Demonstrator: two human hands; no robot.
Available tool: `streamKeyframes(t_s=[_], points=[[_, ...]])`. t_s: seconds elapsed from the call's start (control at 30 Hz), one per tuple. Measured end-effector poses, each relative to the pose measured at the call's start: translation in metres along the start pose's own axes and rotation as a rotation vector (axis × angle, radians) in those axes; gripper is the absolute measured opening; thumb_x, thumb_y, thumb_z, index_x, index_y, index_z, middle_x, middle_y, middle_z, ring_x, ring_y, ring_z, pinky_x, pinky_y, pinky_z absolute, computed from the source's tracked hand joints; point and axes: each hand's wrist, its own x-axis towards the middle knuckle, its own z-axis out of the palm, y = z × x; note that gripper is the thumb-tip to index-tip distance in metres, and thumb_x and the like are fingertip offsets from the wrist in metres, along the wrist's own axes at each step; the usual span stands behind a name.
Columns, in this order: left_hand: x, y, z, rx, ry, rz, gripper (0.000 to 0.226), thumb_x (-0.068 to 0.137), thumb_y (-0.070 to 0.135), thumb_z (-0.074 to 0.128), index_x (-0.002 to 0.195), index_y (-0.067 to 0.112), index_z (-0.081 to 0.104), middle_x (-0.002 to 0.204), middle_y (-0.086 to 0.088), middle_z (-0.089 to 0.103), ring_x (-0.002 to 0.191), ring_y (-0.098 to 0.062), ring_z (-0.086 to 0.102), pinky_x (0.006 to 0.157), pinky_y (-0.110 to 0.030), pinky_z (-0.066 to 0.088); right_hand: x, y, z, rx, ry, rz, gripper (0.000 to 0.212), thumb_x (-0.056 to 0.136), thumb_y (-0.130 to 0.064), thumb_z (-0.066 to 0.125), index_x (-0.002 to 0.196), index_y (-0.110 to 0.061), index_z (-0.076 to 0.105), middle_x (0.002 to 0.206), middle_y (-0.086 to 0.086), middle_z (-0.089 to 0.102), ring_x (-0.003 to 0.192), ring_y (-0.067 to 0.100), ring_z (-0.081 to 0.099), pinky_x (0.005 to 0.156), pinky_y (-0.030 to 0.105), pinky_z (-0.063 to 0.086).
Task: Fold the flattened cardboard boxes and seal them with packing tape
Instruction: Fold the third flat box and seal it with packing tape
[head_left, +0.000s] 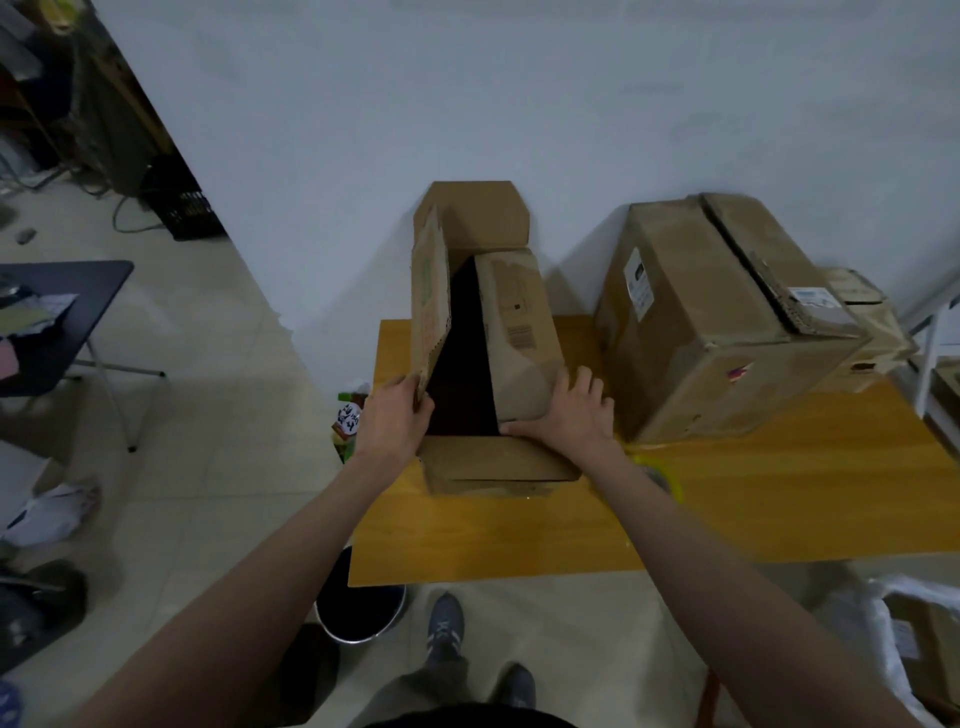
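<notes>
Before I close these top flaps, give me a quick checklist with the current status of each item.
1. Box sits on the table: ok.
2. Left hand grips the left flap: ok.
3. Right hand rests flat on the right flap: ok.
4. Long flaps closed: not ok, the left stands up and a dark gap shows.
5. Far flap folded in: not ok, it stands upright.
6. Tape within reach: cannot tell, only a yellow thing shows behind the right arm.
</notes>
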Motion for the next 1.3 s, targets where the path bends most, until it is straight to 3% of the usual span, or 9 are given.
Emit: streamKeyframes(t_s=[0.23,0.47,0.57,0.63,0.8,0.9,1.0,1.17,1.3], points=[[0.004,-0.005,-0.008,-0.032,-0.018,0.047,0.043,0.093,0.013,0.058,0.058,0.023,0.034,0.064,0.005,0.039,0.05,-0.007,0.041,0.047,-0.023,0.029,0.007,-0.015,0.001,-0.059,0.089,-0.166,0.127,0.054,-0.081,0.073,0.15,-0.017,0.021,0.149,0.011,0.024,0.134,0.035,0.032,0.105,0.053,0.038],[0.005,-0.014,-0.005,-0.103,0.035,0.004,0.04,0.095,0.016,0.059,0.06,0.021,0.04,0.08,0.004,0.042,0.052,-0.006,0.05,0.049,-0.013,0.032,-0.002,-0.021,-0.005,0.046,0.058,-0.421,0.05,0.085,-0.029,0.069,0.132,-0.036,0.055,0.16,0.003,0.012,0.145,0.036,0.022,0.104,0.057,0.045],[0.004,-0.009,-0.006,-0.223,0.043,-0.073,0.01,0.094,0.021,0.06,0.093,0.013,0.054,0.068,0.002,0.053,0.049,-0.008,0.053,0.044,-0.016,0.039,-0.007,-0.017,-0.015,0.084,0.141,-0.404,0.018,0.093,-0.027,0.059,0.104,-0.027,0.073,0.161,0.001,0.016,0.141,0.029,0.032,0.102,0.049,0.05],[0.006,-0.006,-0.01,-0.336,0.114,-0.107,0.028,0.094,0.023,0.063,0.11,0.02,0.04,0.07,-0.004,0.06,0.048,-0.009,0.054,0.038,-0.018,0.041,-0.009,-0.01,-0.027,0.159,0.236,-0.357,0.01,0.093,-0.025,0.059,0.088,-0.022,0.067,0.156,0.001,0.026,0.123,0.021,0.049,0.087,0.037,0.057],[0.01,-0.008,-0.024,-0.146,0.29,-0.012,0.065,0.083,0.019,0.077,0.135,0.025,0.039,0.127,-0.004,0.05,0.1,-0.02,0.061,0.077,-0.036,0.057,-0.001,0.022,-0.052,0.305,0.383,-0.207,0.013,0.097,-0.007,0.053,0.103,-0.017,0.059,0.125,0.0,0.052,0.091,0.016,0.06,0.074,0.026,0.049],[0.01,-0.016,-0.029,0.294,0.28,0.217,0.061,0.079,0.014,0.075,0.135,0.019,0.051,0.141,-0.009,0.042,0.134,-0.03,0.038,0.113,-0.045,0.033,0.003,0.04,-0.058,0.408,0.44,-0.079,0.028,0.096,0.001,0.051,0.117,-0.015,0.061,0.12,0.001,0.059,0.102,0.022,0.062,0.085,0.033,0.051],[0.007,-0.012,-0.026,0.448,0.094,0.302,0.039,0.085,0.04,0.067,0.118,0.019,0.066,0.124,-0.004,0.061,0.131,-0.025,0.045,0.122,-0.043,0.019,0.006,0.051,-0.059,0.494,0.471,-0.005,0.032,0.094,0.003,0.05,0.119,-0.013,0.063,0.123,0.003,0.061,0.111,0.025,0.06,0.097,0.043,0.05],[0.006,0.009,-0.022,0.363,-0.049,0.199,0.085,0.085,0.084,0.017,0.081,0.021,0.073,0.085,0.001,0.072,0.097,-0.02,0.064,0.11,-0.044,0.032,0.009,0.055,-0.057,0.528,0.475,0.032,0.036,0.092,0.004,0.054,0.122,-0.015,0.062,0.125,0.003,0.059,0.115,0.025,0.059,0.099,0.041,0.048],[0.012,0.017,-0.019,0.146,-0.264,0.247,0.086,0.079,0.093,0.013,0.104,0.031,0.067,0.1,0.009,0.071,0.101,-0.013,0.061,0.118,-0.05,0.022,0.014,0.055,-0.054,0.541,0.47,0.045,0.038,0.093,0.004,0.054,0.125,-0.015,0.062,0.126,0.003,0.058,0.115,0.025,0.059,0.1,0.042,0.049]])
